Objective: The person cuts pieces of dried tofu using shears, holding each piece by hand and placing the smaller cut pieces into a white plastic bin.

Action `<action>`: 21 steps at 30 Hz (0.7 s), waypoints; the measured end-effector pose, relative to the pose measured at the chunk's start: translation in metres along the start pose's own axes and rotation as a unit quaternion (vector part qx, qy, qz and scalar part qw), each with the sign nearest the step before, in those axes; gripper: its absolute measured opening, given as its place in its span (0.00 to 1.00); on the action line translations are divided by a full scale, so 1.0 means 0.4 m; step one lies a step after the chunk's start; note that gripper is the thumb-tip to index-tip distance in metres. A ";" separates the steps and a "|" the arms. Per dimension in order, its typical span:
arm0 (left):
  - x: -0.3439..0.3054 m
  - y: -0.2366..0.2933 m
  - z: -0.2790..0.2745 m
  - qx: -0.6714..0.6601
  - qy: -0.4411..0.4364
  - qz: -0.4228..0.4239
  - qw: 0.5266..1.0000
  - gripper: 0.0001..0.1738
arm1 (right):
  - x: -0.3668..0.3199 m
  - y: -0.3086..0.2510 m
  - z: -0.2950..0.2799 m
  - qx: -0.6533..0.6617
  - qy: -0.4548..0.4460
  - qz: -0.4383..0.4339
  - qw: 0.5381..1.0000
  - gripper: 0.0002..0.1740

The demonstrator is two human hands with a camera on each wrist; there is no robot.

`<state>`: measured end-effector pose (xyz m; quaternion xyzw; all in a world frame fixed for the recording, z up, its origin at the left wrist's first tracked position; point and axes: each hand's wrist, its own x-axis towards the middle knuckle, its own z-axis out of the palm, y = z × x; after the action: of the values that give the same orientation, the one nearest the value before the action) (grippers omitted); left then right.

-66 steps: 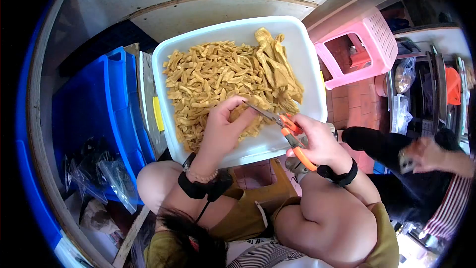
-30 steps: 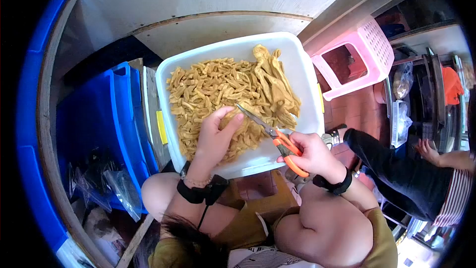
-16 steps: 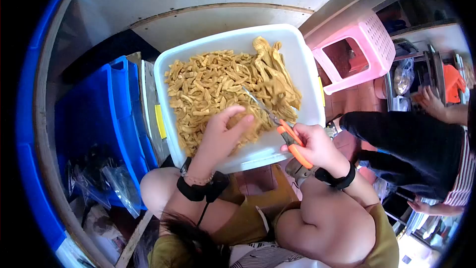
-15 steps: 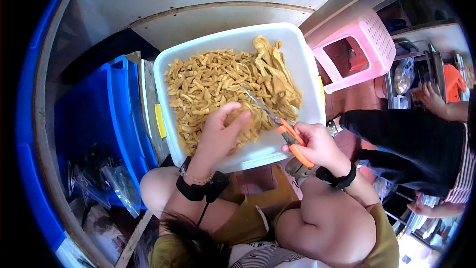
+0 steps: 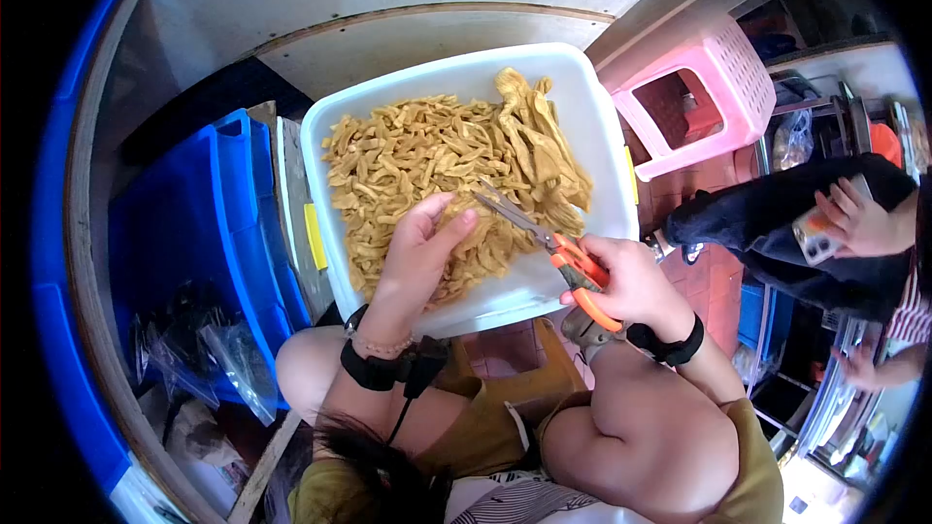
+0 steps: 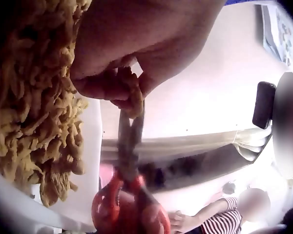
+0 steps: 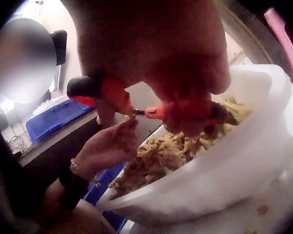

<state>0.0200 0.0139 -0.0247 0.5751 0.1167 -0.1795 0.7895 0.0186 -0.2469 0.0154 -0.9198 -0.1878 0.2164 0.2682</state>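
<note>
My left hand (image 5: 417, 250) pinches a small yellow-brown piece (image 6: 136, 100) between thumb and fingers, over a white tub (image 5: 614, 160). My right hand (image 5: 631, 281) grips orange-handled scissors (image 5: 553, 245), whose blades (image 6: 131, 134) stand slightly apart at the piece in the left wrist view. Many cut strips (image 5: 388, 150) cover the left and middle of the tub; longer uncut pieces (image 5: 534, 131) lie at its right side. The right wrist view shows the scissor handles (image 7: 117, 92) around the fingers of my right hand (image 7: 185, 68).
Blue crates (image 5: 175, 204) stand left of the tub, with clear plastic bags (image 5: 238, 369) below. A pink stool (image 5: 743, 87) stands at the right. Another person in dark trousers (image 5: 757, 223) is at the right, holding a phone (image 5: 815, 236). A wall panel (image 5: 437, 34) rises behind the tub.
The scissor blades have parted slightly, and the left hand has shifted a little to the left. The other person's legs and arms have moved, and a phone now shows in one hand.
</note>
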 end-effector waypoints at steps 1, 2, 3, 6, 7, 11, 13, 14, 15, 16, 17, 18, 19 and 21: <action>0.000 -0.003 -0.002 0.009 0.013 -0.006 1.000 0.18 | 0.000 0.003 -0.003 -0.019 0.005 -0.014 1.000 0.33; 0.001 -0.004 -0.002 0.010 0.013 -0.007 1.000 0.18 | 0.001 0.002 -0.006 -0.019 0.005 -0.014 1.000 0.33; 0.002 -0.004 -0.002 -0.002 0.001 -0.005 1.000 0.17 | 0.001 0.001 -0.011 -0.019 0.001 -0.015 1.000 0.33; 0.000 -0.012 -0.002 -0.013 -0.013 -0.007 1.000 0.16 | 0.004 0.001 -0.020 -0.026 0.000 -0.028 0.999 0.33; -0.001 -0.014 -0.002 -0.012 -0.015 -0.011 1.000 0.16 | 0.006 0.002 -0.022 -0.032 0.002 -0.042 0.999 0.33; 0.000 -0.010 0.001 -0.018 -0.015 -0.017 1.000 0.16 | 0.012 -0.005 -0.034 -0.054 -0.002 -0.035 0.998 0.33; -0.003 0.001 0.007 -0.018 -0.034 0.003 0.999 0.14 | 0.011 -0.002 -0.025 -0.036 -0.007 -0.038 0.999 0.33; -0.005 0.005 0.010 -0.018 -0.035 0.003 0.999 0.14 | 0.010 0.000 -0.020 -0.036 -0.007 -0.037 0.999 0.33; -0.007 0.008 0.012 0.005 -0.043 0.002 0.999 0.14 | 0.008 0.001 -0.012 -0.023 -0.011 -0.032 0.999 0.33; -0.008 0.009 0.012 0.029 -0.052 0.002 0.998 0.13 | 0.008 0.000 -0.006 -0.010 -0.015 -0.027 0.999 0.34; -0.008 0.006 0.011 0.029 -0.051 0.002 0.998 0.13 | 0.008 -0.003 -0.002 -0.010 -0.016 -0.027 0.999 0.34; -0.008 0.000 0.009 0.064 -0.058 0.011 0.996 0.13 | 0.009 -0.007 0.002 -0.012 -0.006 -0.029 1.000 0.34; -0.007 -0.005 0.008 0.098 -0.064 0.020 0.993 0.13 | 0.010 -0.010 0.005 -0.013 0.003 -0.031 0.999 0.34; -0.006 -0.009 0.009 0.086 -0.062 0.023 0.994 0.12 | 0.012 -0.018 0.000 -0.026 -0.005 -0.023 0.999 0.34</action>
<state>0.0160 0.0100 -0.0258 0.6313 0.0382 -0.2057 0.7468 0.0207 -0.2389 0.0180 -0.9208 -0.2156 0.2097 0.2486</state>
